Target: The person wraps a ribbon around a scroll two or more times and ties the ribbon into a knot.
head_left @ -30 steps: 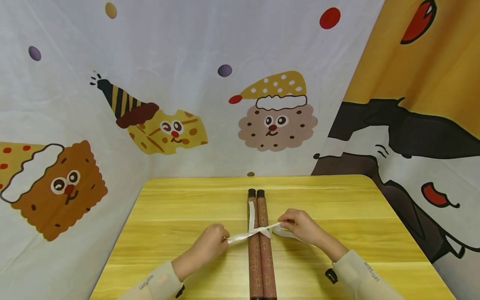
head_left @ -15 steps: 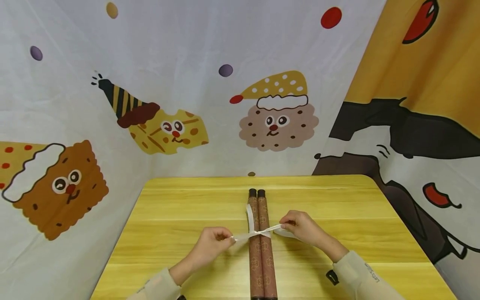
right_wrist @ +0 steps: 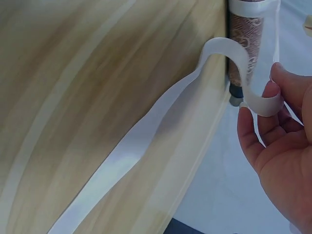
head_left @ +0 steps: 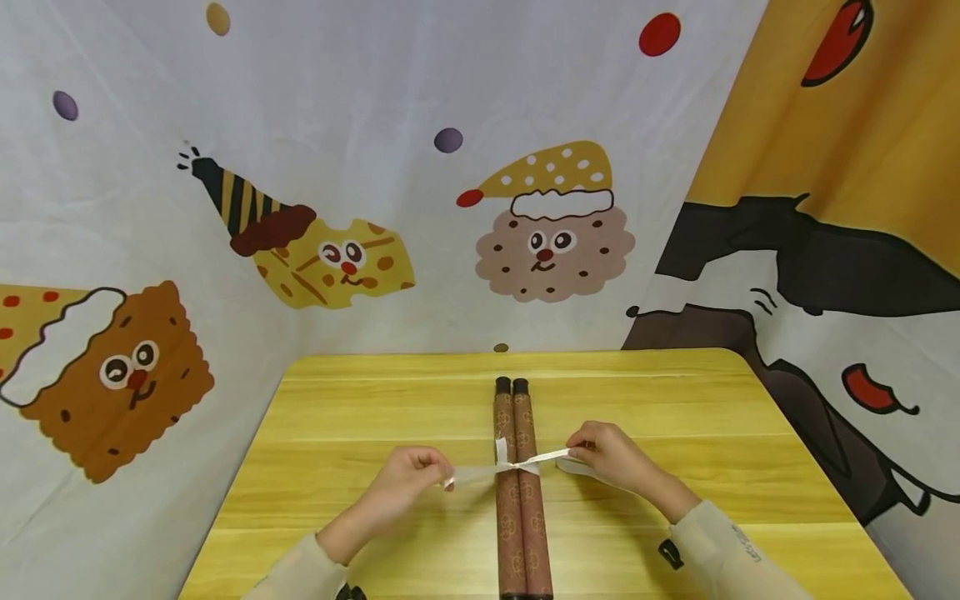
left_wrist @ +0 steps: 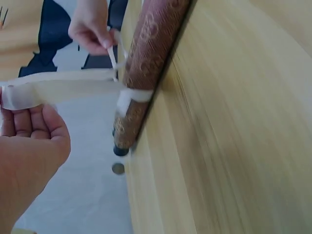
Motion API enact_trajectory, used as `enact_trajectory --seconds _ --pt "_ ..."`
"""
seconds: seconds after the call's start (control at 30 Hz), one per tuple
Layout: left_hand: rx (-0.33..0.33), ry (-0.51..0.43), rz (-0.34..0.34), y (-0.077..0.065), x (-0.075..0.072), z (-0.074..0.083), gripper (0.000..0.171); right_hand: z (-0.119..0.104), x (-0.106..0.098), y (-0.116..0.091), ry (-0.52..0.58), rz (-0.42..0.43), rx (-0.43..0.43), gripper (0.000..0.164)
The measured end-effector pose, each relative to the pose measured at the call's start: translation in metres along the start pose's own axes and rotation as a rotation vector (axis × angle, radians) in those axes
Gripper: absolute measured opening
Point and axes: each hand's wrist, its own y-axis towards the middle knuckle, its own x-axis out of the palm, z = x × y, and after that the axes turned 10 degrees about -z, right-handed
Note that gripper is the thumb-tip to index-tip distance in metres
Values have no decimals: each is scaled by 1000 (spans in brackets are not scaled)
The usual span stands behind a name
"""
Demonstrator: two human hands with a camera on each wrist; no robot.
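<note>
Two brown scroll-like tubes (head_left: 523, 525) with gold patterns and black end caps lie side by side, pointing away from me. A white ribbon (head_left: 476, 473) wraps around both and crosses in a knot on top. On the left, my left hand (head_left: 408, 483) pinches one ribbon end between thumb and fingers. My right hand (head_left: 611, 458) pinches the other end, drawn out to the right of the tubes. In the right wrist view, the ribbon tail (right_wrist: 129, 151) loops through the right fingers and trails along the table. A short piece of ribbon stands against the left tube.
The yellow wood-grain table (head_left: 337, 417) has rounded far corners. Behind and beside it hangs a white cloth (head_left: 420, 317) printed with cartoon biscuits and cheese. A yellow and black printed section is at the right.
The ribbon crossing has come down from above the tubes and tightened against them. My left hand has shifted slightly left, and the loose ribbon piece along the left tube has become shorter.
</note>
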Motion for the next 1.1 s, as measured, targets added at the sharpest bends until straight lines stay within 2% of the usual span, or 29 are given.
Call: enact_trajectory --seconds 0.13,0.3,0.5,0.7,0.97,1.1 --pt "-24 38 1 -7 -13 0 21 5 -5 -8 -62 -17 28 8" --pt "-60 110 -55 -15 -29 -4 24 14 -12 -22 -100 -17 30 9" --pt "-115 257 -127 -22 -49 -8 18 26 -19 -35 -145 -14 43 9" --pt "-165 332 -180 -31 -64 -12 13 33 -27 -46 -155 -7 69 7" --pt "-148 481 -166 -34 -80 -25 6 50 -36 -62 -187 25 74 9" --pt "-172 554 -139 -36 -89 -33 5 59 -41 -72 -207 29 94 9"
